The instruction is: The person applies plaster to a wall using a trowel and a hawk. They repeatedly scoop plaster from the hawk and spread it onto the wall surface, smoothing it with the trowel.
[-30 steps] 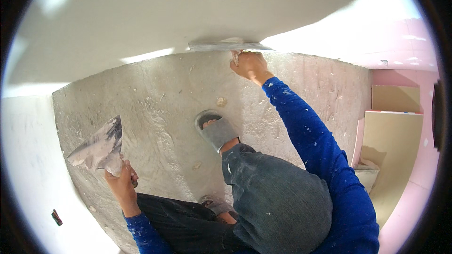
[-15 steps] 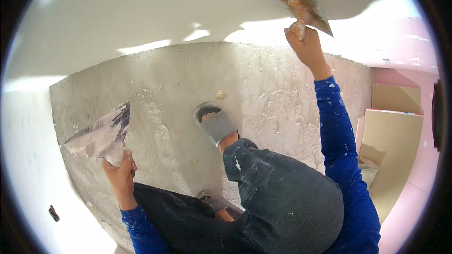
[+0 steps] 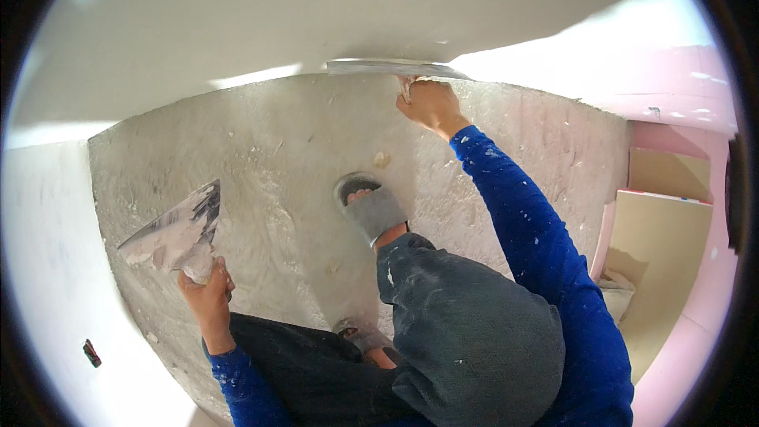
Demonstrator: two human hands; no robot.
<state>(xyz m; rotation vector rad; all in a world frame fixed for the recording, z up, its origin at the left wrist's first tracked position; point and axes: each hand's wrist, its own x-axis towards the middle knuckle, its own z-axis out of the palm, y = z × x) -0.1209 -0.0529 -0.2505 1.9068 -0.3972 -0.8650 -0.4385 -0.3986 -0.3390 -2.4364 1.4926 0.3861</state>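
My left hand (image 3: 209, 300) is closed round the handle of a wide triangular putty knife (image 3: 178, 229), its blade smeared with whitish plaster and held above the floor. At the foot of the white wall (image 3: 237, 16), my right hand (image 3: 433, 104) grips a second putty knife (image 3: 379, 68). Its blade is seen nearly edge-on as a long thin strip, against the wall's lower part. Most of that handle is hidden in my fingers.
Rough concrete floor (image 3: 277, 158) lies below me, with my sandalled foot (image 3: 371, 205) on it. Tan boards (image 3: 664, 245) lean against the pink wall (image 3: 711, 269) at right, near a pale bag (image 3: 617, 292). A small dark fitting (image 3: 92, 353) marks the left wall.
My right hand has swept its putty knife down and to the left, from higher on the wall to its foot. The left hand has barely shifted.
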